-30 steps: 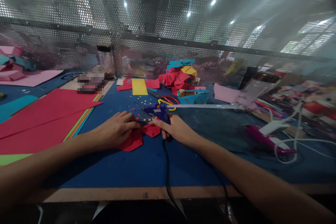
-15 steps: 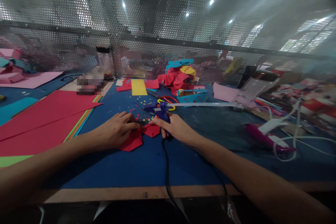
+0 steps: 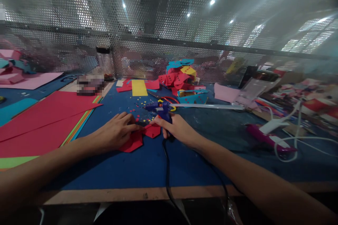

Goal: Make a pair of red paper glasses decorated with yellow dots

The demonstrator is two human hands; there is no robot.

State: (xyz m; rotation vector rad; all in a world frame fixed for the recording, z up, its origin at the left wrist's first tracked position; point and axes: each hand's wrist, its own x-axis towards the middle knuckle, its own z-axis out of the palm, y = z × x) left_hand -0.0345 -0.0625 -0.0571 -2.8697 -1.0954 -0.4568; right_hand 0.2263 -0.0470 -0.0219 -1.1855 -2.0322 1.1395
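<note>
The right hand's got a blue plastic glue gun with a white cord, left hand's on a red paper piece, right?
Not white: the head view shows a black cord on the blue plastic glue gun in the right hand; the left hand touches a red paper piece.

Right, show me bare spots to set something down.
Bare blue tabletop lies between the folded red piece, wooden front edge and black cord; another patch lies between the glue stick, right forearm and purple object. It's crowded beyond the glue gun, with yellow card and piled folded paper.
</note>
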